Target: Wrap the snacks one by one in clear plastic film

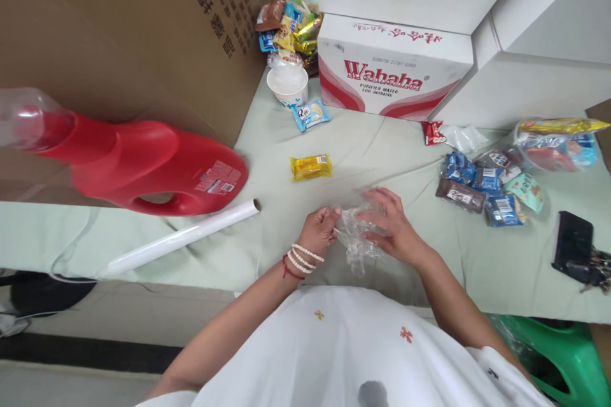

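Observation:
Between my two hands hangs a crumpled clear plastic bag (356, 238). My left hand (322, 229), with beaded bracelets on the wrist, pinches the bag's left edge. My right hand (390, 226) is at the bag's other side with its fingers spread, partly blurred; it may be touching the film. Beyond my hands lies a yellow-wrapped snack (311, 167) on the cloth. Farther back, a blue snack packet (311, 115) rests beside a white paper cup (289, 86) that has clear plastic in it.
A red jug (157, 165) and a white roll (184, 238) lie on the left. Mixed snacks (291, 28) are piled at the back by a Wahaha carton (394, 70). On the right are several wrapped snacks (487, 187), a tipped tub (556, 149) and a black key pouch (573, 247).

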Available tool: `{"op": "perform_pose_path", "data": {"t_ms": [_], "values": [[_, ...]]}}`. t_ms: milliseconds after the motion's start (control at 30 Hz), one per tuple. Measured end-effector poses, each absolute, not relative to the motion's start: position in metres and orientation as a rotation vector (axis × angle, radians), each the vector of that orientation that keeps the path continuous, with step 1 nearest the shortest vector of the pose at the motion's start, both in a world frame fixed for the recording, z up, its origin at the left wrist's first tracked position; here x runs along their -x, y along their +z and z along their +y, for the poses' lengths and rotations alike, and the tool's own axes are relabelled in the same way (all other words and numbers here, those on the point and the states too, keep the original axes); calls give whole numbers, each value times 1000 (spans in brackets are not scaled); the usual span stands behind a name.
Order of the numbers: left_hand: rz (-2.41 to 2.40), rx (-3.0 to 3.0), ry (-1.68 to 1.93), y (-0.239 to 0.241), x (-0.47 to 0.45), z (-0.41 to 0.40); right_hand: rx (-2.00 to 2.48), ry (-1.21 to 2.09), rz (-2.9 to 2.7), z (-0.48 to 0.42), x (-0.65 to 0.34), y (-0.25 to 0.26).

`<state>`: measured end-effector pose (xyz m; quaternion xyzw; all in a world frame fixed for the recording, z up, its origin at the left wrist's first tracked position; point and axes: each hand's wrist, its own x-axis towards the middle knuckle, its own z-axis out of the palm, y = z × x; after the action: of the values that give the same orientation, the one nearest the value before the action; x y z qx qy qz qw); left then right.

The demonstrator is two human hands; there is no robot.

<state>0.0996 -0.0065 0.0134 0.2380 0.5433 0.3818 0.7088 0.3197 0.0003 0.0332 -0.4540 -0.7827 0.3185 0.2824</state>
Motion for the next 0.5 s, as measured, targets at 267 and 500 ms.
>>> {"op": "perform_pose_path", "data": {"t_ms": [267,500], "values": [[972,-826,579,14,-82,-5,1376,1378,-1181,24,-325,42],[1294,-819,789,14,-99,-1,1459,1436,-1103,31,-305,40]]}}
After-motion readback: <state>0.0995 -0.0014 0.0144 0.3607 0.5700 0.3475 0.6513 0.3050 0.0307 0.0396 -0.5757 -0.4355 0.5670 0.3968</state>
